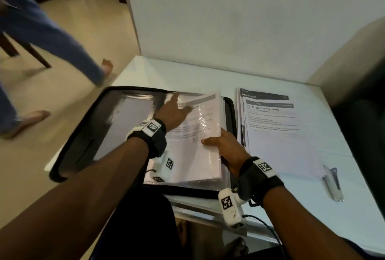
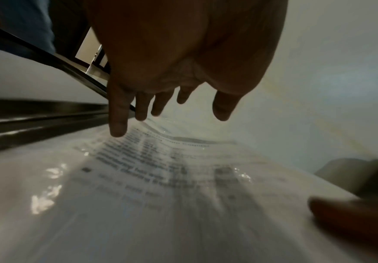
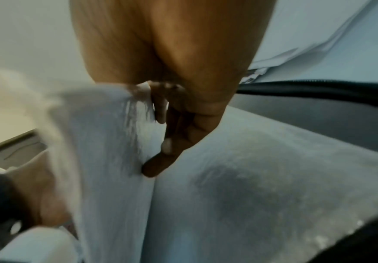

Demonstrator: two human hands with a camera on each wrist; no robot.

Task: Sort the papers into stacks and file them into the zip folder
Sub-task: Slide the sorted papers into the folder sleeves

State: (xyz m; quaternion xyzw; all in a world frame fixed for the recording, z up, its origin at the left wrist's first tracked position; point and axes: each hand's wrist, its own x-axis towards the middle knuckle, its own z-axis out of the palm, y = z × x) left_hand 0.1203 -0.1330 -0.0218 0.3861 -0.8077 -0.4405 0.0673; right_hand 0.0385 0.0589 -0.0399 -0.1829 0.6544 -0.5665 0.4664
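Filing: right hand [image 1: 224, 147] pinches sleeved papers [image 1: 193, 134] by their right edge over the open zip folder [image 1: 83, 134]; left hand [image 1: 175, 111], fingers spread, rests flat on top. Loose stack [image 1: 277, 134] lies right on bench [image 1: 208, 76].

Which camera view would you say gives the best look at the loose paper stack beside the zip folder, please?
The head view: the loose paper stack lies whole on the white table, right of the zip folder, its top heading readable. The right wrist view catches only blurred sheet edges in a corner. The left wrist view does not show it.
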